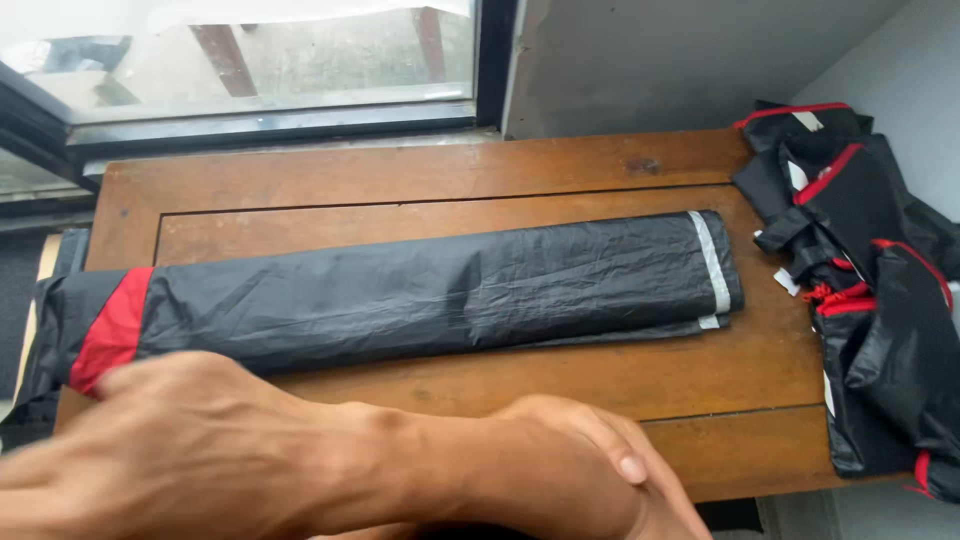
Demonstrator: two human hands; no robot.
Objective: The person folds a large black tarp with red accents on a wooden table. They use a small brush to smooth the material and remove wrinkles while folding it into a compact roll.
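A long black folded garment (430, 290) with a red band at its left end and a grey stripe at its right lies flat across the wooden counter (640, 385). Both hands cross low in front of it, holding nothing: the right hand (170, 420) spreads open near the red end, the left hand (600, 470) rests loosely curled. A heap of black-and-red garments (870, 280) sits at the counter's right edge.

Both arms are bare, no sleeves, watch or rings in view. The left hand (170, 420) shows raised tendons; the right hand (600, 470) shows a short, plain thumbnail.
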